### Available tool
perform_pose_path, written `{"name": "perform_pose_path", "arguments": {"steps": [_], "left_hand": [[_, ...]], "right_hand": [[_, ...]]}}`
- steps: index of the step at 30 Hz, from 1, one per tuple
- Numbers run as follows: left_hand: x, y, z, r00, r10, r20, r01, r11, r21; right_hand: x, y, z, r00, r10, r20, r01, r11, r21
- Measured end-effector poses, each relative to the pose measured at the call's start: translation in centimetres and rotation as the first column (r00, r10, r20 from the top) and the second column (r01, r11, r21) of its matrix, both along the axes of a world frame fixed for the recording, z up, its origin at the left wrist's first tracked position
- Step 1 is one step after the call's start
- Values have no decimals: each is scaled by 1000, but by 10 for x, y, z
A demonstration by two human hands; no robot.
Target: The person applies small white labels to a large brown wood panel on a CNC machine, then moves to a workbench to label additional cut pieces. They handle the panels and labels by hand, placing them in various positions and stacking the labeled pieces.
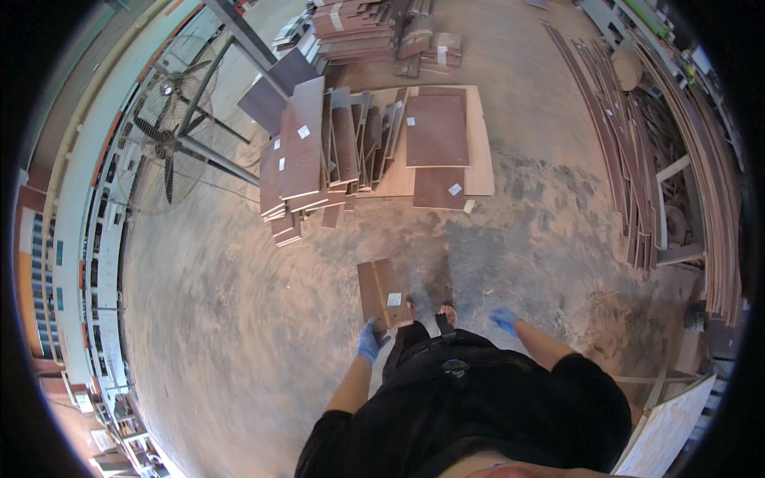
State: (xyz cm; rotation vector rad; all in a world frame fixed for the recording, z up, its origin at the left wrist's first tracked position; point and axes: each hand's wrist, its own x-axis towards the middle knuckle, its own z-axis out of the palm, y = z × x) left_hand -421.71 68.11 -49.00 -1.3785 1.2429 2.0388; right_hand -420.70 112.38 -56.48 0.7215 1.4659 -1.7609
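Observation:
My left hand, in a blue glove, grips the near end of a brown wooden board with a white label. The board hangs in front of my legs, and a lengthwise line on it could be the edge of a second piece; I cannot tell. Out to my right side, my right hand, also blue-gloved, holds nothing, its fingers loosely extended. Ahead on the floor, a pile of labelled brown boards leans and overlaps on the left of a pale wooden sheet. Two flat brown panels lie on that sheet's right part.
Large wire-caged fans on a metal frame stand at the left, beside a long pale machine. More stacked boards are at the far end. Long brown strips lean along the right side. Dust covers the concrete floor.

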Motion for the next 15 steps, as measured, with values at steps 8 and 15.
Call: {"name": "perform_pose_path", "arguments": {"steps": [8,15], "left_hand": [[-159,29,-37,954,-263,-144,282,951,131],[-331,25,-42,875,-328,-357,373,925,65]], "right_hand": [[116,45,21,885,-438,156,306,802,513],[155,3,-37,910,-411,-56,358,710,607]]}}
